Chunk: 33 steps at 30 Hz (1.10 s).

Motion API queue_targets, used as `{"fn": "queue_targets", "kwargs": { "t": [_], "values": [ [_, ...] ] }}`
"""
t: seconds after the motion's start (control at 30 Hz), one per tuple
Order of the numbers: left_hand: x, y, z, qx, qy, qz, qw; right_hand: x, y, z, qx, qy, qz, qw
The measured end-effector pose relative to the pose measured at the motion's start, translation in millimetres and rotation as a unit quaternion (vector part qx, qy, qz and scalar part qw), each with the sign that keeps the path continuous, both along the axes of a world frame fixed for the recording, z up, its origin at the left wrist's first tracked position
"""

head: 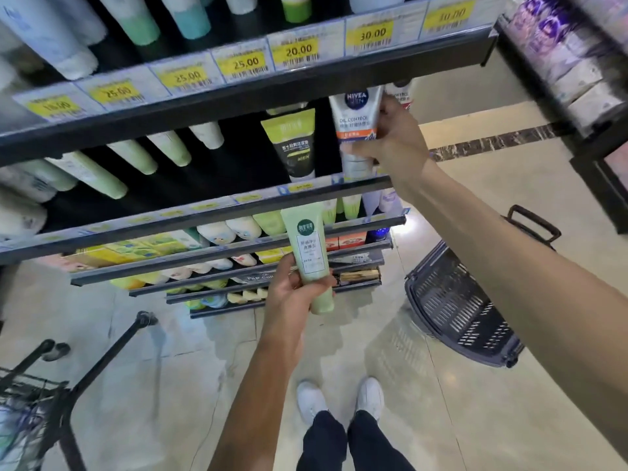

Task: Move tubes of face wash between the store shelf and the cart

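A pale green tube (307, 253) of face wash is gripped in the left hand (292, 294), fingers wrapped around its lower half, cap end pointing down. It's held upright out in front of the shelving, apart from the shelves, with its dark green round logo facing the camera.

Higher up, a white Nivea tube (355, 127) with an orange band and "oil control" print is pinched by the right hand (390, 134), thumb on the front, fingers curled around the side. That tube is at the right end of the second shelf (238, 212), standing upright behind the shelf's front rail; whether its bottom is touching the shelf can't be told. Just beside it on the left a green-and-black tube (295, 144) is standing, and further left a row of light green tubes (136, 161) is lined up.

Yellow price tags (295, 51) reading 25.00, 20.00 and 30.00 are clipped along the top shelf edge (204, 107). A dark plastic basket (455, 307) is parked on the tiled floor (204, 368) to the right, under the right forearm. Part of a black wire cart (37, 396) is seen at the bottom left. White shoes (339, 399) and dark trousers are seen at the bottom.
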State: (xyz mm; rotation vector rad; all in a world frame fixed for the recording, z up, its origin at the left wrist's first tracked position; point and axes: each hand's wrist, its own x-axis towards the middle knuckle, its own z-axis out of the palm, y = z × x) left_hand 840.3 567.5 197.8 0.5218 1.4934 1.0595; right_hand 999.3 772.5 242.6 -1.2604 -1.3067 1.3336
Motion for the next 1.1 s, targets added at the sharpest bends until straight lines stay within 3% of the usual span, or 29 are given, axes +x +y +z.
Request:
{"fn": "queue_targets", "kwargs": {
  "t": [0.13, 0.43, 0.83, 1.1],
  "values": [
    [2.3, -0.8, -5.6, -0.006, -0.009, 0.006, 1.0, -10.3, 18.9, -12.1, 0.058, -0.027, -0.01, 0.998],
    [4.2, -9.8, -11.7, -0.016, -0.026, 0.019, 0.999, -13.4, 35.8, -16.6, 0.085, -0.243, 0.017, 0.966],
    [4.7, -20.6, -13.1, -0.02, -0.037, 0.038, 0.998, -27.8, 47.7, -22.4, 0.073, -0.305, -0.059, 0.948],
    [1.4, -27.8, -10.0, -0.011, -0.045, 0.042, 0.998, -30.2, 46.3, -22.0, 0.057, -0.281, -0.063, 0.956]
  ]
}}
